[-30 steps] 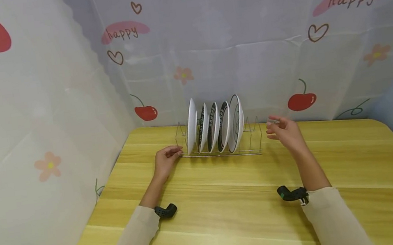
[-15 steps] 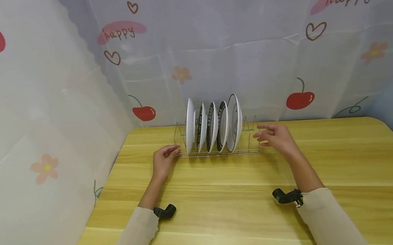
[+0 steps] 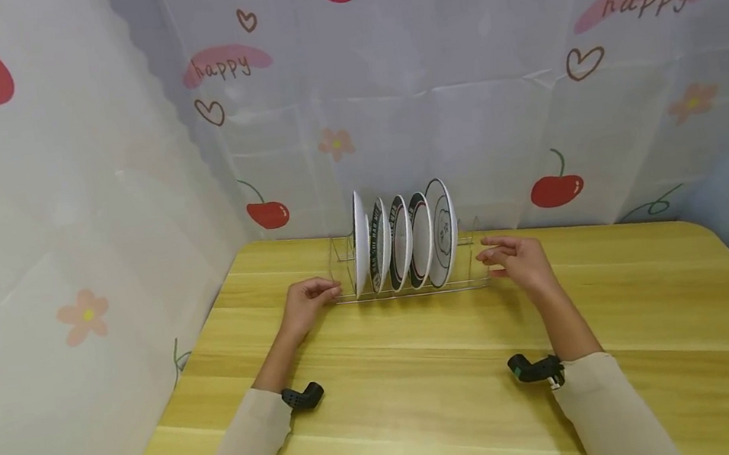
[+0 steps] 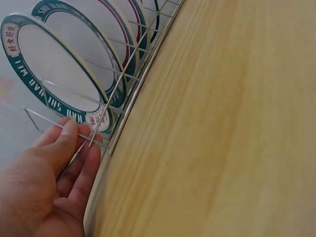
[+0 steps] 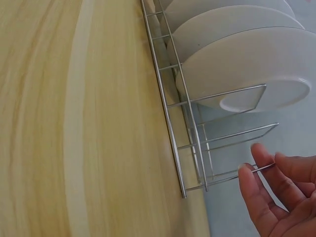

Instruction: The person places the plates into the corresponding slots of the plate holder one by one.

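Note:
A silver wire dish rack [image 3: 472,288] stands at the back of the table, several plates upright in its slots. In the left wrist view the nearest plate [image 4: 54,69] has a green lettered rim; the right wrist view shows the white underside of the rightmost dish [image 5: 242,59]. My left hand [image 3: 305,303] pinches the wire at the rack's left end between thumb and fingers. At the opposite end, my right hand [image 5: 286,192] has thumb and fingertips on the outermost wire loop, gripping it.
The wood-grain table [image 3: 388,409] spreads in front of the rack and to both sides. Close behind hangs a pale curtain [image 3: 462,130] with cherries and hearts, and another curtain [image 3: 124,236] borders the left side. A black wrist camera [image 3: 537,368] sits on each wrist.
My right hand has moved left onto the rack's right end. The rack has turned slightly, its left end nearer me, so its front bar lies more level. My left hand stays at its end.

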A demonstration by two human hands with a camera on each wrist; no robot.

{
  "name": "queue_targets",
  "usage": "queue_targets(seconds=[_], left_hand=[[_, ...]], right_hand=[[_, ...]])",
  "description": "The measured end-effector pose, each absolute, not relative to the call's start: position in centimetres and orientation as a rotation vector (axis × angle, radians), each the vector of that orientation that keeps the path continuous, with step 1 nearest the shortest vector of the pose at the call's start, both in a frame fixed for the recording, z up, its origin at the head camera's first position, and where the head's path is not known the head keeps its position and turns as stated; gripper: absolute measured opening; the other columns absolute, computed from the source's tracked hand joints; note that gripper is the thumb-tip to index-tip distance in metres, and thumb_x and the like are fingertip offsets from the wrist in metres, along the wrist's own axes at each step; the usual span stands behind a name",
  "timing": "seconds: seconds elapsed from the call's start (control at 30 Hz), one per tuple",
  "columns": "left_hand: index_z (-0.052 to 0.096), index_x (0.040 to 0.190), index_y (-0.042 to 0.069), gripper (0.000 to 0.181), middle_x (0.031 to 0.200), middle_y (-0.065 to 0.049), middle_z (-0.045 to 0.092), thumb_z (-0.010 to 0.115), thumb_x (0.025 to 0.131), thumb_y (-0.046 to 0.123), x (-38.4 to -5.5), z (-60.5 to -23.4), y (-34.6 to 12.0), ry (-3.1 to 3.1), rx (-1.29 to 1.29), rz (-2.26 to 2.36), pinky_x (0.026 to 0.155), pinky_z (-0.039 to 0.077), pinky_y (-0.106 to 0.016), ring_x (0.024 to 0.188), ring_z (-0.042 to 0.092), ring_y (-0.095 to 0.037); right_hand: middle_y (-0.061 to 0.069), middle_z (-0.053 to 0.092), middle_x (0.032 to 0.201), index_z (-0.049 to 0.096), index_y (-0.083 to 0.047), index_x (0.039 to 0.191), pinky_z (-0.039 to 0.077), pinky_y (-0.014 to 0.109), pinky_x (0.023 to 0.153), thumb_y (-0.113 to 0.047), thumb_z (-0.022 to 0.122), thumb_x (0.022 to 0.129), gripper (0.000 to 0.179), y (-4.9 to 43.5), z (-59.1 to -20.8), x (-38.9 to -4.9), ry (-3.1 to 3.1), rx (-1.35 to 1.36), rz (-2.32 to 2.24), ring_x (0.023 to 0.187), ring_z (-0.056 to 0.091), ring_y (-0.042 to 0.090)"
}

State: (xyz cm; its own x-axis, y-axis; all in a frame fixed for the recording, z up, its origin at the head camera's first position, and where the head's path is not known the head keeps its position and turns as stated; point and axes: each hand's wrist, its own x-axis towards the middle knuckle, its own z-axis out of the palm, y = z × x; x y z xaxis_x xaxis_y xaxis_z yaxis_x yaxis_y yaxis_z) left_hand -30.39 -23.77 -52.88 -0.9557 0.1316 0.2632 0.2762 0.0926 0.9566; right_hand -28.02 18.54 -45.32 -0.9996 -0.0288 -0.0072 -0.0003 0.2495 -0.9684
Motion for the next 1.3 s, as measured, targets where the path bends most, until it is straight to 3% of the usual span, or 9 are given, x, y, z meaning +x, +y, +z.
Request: queue_targets(seconds=[0.3,0.6,0.83,0.97,1.07,1.2,1.3], left_hand=[[0.077,0.099,-0.005,0.013,0.096,-0.013,0.076,0.075,0.09,0.004,-30.3,-53.0,-23.4,-2.36,-0.657,-1.961,0.075,0.063,-0.035,0.082,0.074,-0.02],[0.077,0.101,-0.005,0.012,0.095,-0.011,0.077,0.074,0.091,0.001,-29.9,-52.7,-23.0,-2.445,-0.697,-1.946,0.076,0.063,-0.037,0.086,0.073,-0.037],[0.077,0.109,0.002,0.019,0.104,-0.008,0.076,0.076,0.093,0.012,-30.0,-52.6,-23.7,-2.454,-0.735,-1.892,0.084,0.06,-0.03,0.094,0.073,-0.021],[0.072,0.116,-0.004,0.026,0.111,-0.015,0.074,0.067,0.1,0.015,-30.6,-52.1,-24.4,-2.263,-0.699,-2.07,0.091,0.059,-0.039,0.101,0.072,-0.031],[0.064,0.129,-0.006,0.032,0.126,-0.022,0.067,0.059,0.105,0.015,-31.1,-51.6,-24.4,-2.14,-0.642,-2.14,0.095,0.056,-0.051,0.11,0.068,-0.037],[0.048,0.148,-0.003,0.041,0.146,-0.03,0.048,0.05,0.107,0.006,-31.7,-50.9,-24.1,-2.128,-0.585,-2.102,0.102,0.047,-0.061,0.128,0.056,-0.042],[0.041,0.152,-0.002,0.045,0.151,-0.029,0.042,0.045,0.107,-0.001,-32.3,-50.4,-23.9,-2.178,-0.588,-2.056,0.108,0.042,-0.061,0.138,0.045,-0.044]], right_hand=[[0.02,0.072,0.116,0.059,0.004,0.138,0.061,0.027,0.078,-0.008,0.052,0.107,0.035,19.8,-45.1,-27.7,2.491,0.014,-1.949,0.094,0.071,0.009],[0.02,0.072,0.115,0.058,0.006,0.138,0.062,0.029,0.079,-0.012,0.057,0.105,0.037,20.4,-45.2,-27.4,2.516,0.03,-1.958,0.099,0.071,0.015],[0.028,0.058,0.133,0.053,0.001,0.145,0.06,0.022,0.079,-0.024,0.052,0.108,0.045,20.6,-43.4,-26.6,2.661,0.023,-1.878,0.116,0.058,0.03],[0.024,0.059,0.134,0.053,-0.003,0.146,0.059,0.02,0.079,-0.034,0.048,0.108,0.049,20.4,-41.9,-25.6,2.694,0.02,-1.943,0.118,0.059,0.031],[0.024,0.061,0.132,0.052,-0.004,0.147,0.06,0.023,0.08,-0.039,0.049,0.108,0.053,19.7,-41.3,-24.9,2.67,-0.052,-1.976,0.115,0.062,0.031],[0.026,0.058,0.137,0.041,-0.006,0.154,0.061,0.027,0.081,-0.041,0.051,0.107,0.06,18.1,-41.2,-24.2,2.613,-0.204,-1.956,0.121,0.059,0.039],[0.027,0.053,0.143,0.031,-0.008,0.159,0.061,0.029,0.082,-0.037,0.055,0.106,0.065,16.7,-41.4,-23.9,2.593,-0.268,-1.899,0.125,0.057,0.043]])
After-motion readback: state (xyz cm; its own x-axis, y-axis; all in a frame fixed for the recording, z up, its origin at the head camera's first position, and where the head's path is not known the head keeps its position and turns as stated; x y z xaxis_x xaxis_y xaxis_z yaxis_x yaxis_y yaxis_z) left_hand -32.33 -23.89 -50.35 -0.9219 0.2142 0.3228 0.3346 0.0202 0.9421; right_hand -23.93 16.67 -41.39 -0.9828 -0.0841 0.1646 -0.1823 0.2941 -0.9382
